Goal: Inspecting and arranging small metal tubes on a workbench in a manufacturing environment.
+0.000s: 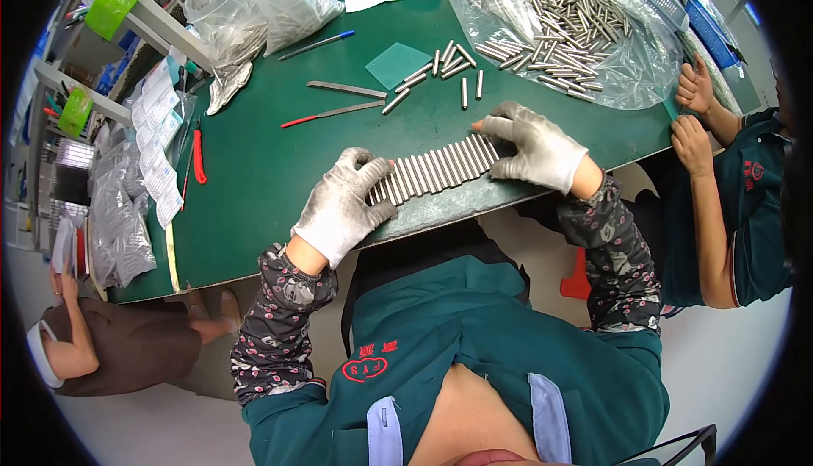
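Note:
A tight row of short steel pins (436, 169) lies side by side near the front edge of the green tabletop. My left hand (343, 199), in a greyed white glove with bare fingertips, is closed round the row's left end, thumb and fingers on either side. At the right end my right hand (538, 148), gloved the same way, grips the last pins between thumb and fingers. Just beyond the row are several loose pins (455, 66), metal tweezers (345, 89) and a thin file with a red handle (332, 114).
A big heap of pins (567, 17) spreads over clear plastic at the far right. Bagged parts (288, 4), a pen (318, 45) and a red-handled tool (198, 157) are at the left. A co-worker's hands (694, 114) rest by the right table edge; another person stands at lower left.

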`<state>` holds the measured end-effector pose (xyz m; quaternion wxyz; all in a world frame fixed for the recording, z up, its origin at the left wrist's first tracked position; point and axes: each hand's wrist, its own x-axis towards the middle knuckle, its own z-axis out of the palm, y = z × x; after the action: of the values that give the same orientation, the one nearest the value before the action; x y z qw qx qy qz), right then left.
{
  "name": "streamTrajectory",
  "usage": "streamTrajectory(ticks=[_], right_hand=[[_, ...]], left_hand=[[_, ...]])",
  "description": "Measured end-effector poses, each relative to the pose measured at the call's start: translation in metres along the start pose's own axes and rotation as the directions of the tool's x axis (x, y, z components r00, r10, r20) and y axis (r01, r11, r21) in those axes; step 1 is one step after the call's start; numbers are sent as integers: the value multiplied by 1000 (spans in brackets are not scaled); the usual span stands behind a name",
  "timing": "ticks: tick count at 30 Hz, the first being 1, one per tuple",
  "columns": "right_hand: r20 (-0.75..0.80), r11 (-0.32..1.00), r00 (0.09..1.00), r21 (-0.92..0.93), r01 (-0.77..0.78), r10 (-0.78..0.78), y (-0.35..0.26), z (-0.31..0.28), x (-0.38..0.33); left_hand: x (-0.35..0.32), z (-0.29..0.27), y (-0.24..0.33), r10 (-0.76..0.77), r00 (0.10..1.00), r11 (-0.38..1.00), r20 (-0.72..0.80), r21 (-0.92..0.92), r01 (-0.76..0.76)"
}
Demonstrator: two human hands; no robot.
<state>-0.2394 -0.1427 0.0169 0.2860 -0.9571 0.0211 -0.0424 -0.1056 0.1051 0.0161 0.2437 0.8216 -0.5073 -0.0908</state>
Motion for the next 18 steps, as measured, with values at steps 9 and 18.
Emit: streamTrajectory(ticks=[9,18], right_hand=[[-32,999,999,42,18,-17,10,-1,-6],[-23,996,998,-65,-55,53,1,6,-3]], left_hand=[[4,5,5,10,1000,1000,5,7,-10],[-16,-5,-10,178,984,953,0,249,-173]])
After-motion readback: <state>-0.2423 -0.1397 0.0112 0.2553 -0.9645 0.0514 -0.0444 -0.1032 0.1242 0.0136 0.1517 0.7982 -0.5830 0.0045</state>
